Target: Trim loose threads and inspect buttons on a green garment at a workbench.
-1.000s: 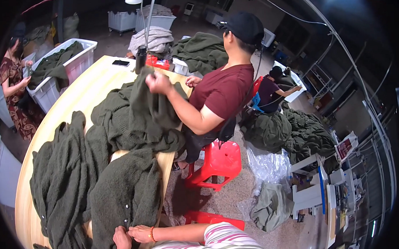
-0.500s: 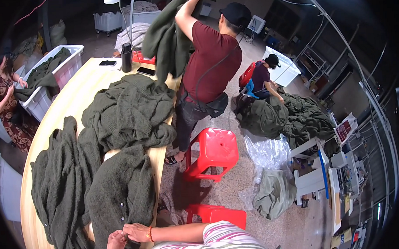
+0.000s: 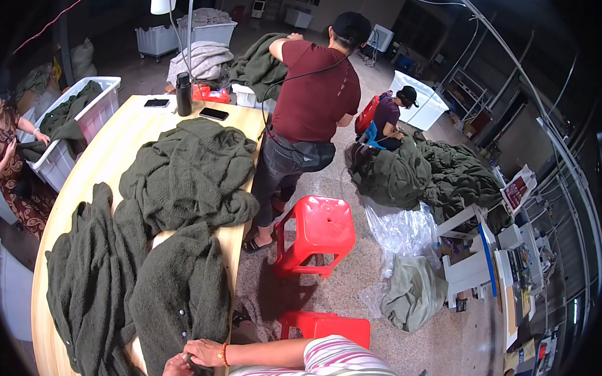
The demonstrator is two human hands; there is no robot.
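A dark green knit cardigan (image 3: 184, 280) with small pale buttons lies on the wooden table (image 3: 49, 333). At its lower edge my left hand (image 3: 177, 373) and my right hand (image 3: 204, 352) are close together, fingers closed in a pinch on the knit. The exact bit between the fingertips is too small to make out. To the left another dark green knit garment (image 3: 90, 284) is spread lengthwise. Farther up the table rests a bunched heap of the same dark green knitwear (image 3: 186, 173).
A black bottle (image 3: 183, 94) and a phone (image 3: 214, 114) stand at the table's far end. A person in a maroon shirt (image 3: 314, 93) is beside it. Red stools (image 3: 323, 227) occupy the floor at right, near plastic sheeting (image 3: 403, 230). White bins (image 3: 99, 106) stand left.
The person in maroon has lowered the green garment from high up to the far side, beyond the table. My hands stay at the cardigan's edge with small finger movements.
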